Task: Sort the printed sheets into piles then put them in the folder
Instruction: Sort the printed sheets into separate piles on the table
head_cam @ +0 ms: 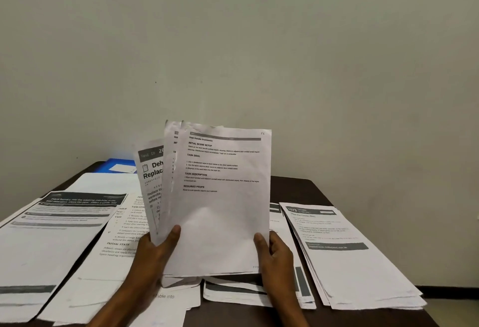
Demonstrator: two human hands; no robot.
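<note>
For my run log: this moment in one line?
sorting; left hand and right hand grip fanned sheets; piles lie on table; blue folder behind, far left

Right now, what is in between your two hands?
In the head view, a fanned bunch of white printed paper sheets stands upright between the left hand grip and the right hand grip, each holding a lower corner.

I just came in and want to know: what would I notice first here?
The fan of printed sheets held upright in the middle, gripped by the left hand and right hand. Next, the paper piles spread flat on the dark table, and a blue folder at the far left corner.
</note>
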